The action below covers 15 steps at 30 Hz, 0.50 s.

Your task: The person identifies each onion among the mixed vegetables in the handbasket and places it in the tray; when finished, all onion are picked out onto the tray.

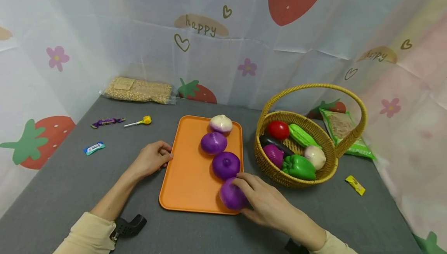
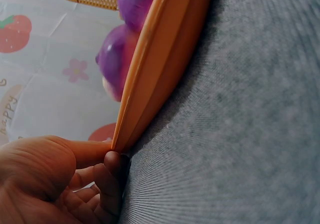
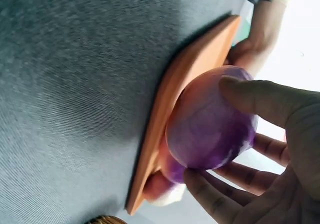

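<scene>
An orange tray (image 1: 188,168) lies on the grey table with a white onion (image 1: 221,123) and three purple onions in a row along its right side. My right hand (image 1: 260,199) grips the nearest purple onion (image 1: 230,195) at the tray's front right corner; in the right wrist view its fingers (image 3: 250,96) curl round that purple onion (image 3: 210,119), which rests on the tray (image 3: 185,89). My left hand (image 1: 153,158) holds the tray's left edge, thumb and curled fingers (image 2: 107,171) against the tray rim (image 2: 150,79).
A wicker basket (image 1: 297,176) to the right of the tray holds a tomato, a cucumber, an aubergine, a green pepper and onions. Sweets (image 1: 94,148), a lollipop (image 1: 139,122), a grain bag (image 1: 137,89) and a green packet (image 1: 343,129) lie about. Cloth walls enclose the table.
</scene>
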Available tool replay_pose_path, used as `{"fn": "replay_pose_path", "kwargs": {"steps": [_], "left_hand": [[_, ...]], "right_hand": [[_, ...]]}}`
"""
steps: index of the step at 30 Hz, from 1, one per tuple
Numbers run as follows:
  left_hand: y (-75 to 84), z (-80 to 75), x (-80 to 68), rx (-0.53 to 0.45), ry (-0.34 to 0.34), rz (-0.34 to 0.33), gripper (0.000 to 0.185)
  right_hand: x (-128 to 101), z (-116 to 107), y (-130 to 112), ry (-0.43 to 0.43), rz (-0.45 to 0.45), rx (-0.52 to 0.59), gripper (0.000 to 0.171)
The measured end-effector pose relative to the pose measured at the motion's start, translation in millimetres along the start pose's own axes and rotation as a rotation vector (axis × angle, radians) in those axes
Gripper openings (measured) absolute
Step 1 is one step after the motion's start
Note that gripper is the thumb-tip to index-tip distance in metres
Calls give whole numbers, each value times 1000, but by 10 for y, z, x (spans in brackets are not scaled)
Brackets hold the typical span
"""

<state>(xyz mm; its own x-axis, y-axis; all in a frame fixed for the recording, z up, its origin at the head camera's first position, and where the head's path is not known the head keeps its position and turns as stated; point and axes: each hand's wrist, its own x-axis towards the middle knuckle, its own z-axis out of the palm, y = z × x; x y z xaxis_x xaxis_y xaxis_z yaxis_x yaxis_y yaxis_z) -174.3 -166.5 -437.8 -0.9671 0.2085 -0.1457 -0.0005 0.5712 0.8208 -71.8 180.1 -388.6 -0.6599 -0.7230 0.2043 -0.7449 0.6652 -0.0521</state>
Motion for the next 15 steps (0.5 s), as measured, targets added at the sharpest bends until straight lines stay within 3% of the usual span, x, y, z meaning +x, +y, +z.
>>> {"fn": "replay_pose_path", "kwargs": {"steps": [8, 15], "left_hand": [[17, 7, 2, -1, -2, 0, 27], [23, 4, -10, 1, 5, -1, 27]], "right_hand": [[20, 24, -11, -54, 20, 16, 65], [59, 13, -32, -30, 28, -27, 55]]}}
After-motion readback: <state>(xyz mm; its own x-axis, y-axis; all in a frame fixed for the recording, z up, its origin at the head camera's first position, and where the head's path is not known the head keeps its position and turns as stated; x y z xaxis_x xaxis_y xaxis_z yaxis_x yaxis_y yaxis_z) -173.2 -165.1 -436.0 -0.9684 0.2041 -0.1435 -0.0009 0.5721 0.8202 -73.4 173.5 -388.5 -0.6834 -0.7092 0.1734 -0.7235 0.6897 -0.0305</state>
